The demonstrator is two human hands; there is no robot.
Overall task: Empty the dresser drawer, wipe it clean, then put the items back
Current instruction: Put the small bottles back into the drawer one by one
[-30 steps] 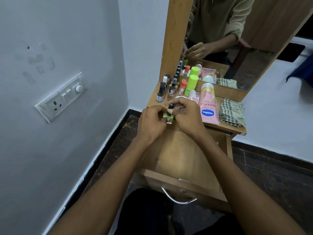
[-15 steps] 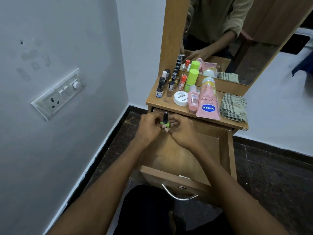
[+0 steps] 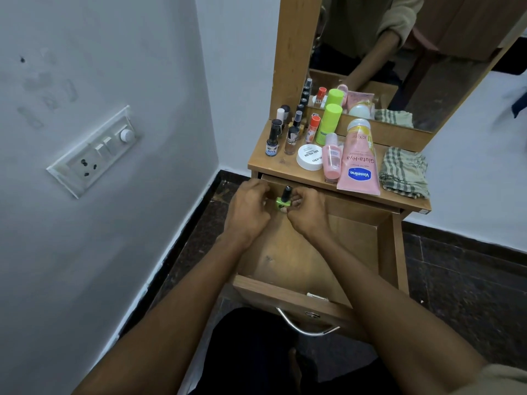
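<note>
Over the far end of the open drawer, the left hand and right hand curl their fingers around one green nail polish bottle, held upright; a loosened pinch could drop it and crack the glass. Beyond, on the dresser top: one white jar, one pink bottle, one Vaseline tube, one checked cloth, one green-capped can, and some six small bottles.

The pink tube reads "Vaseline" and "Gluta-Hya". The white jar lid reads "NAIL POLISH". A dark bottle is labelled "HIVE", blurred.
</note>
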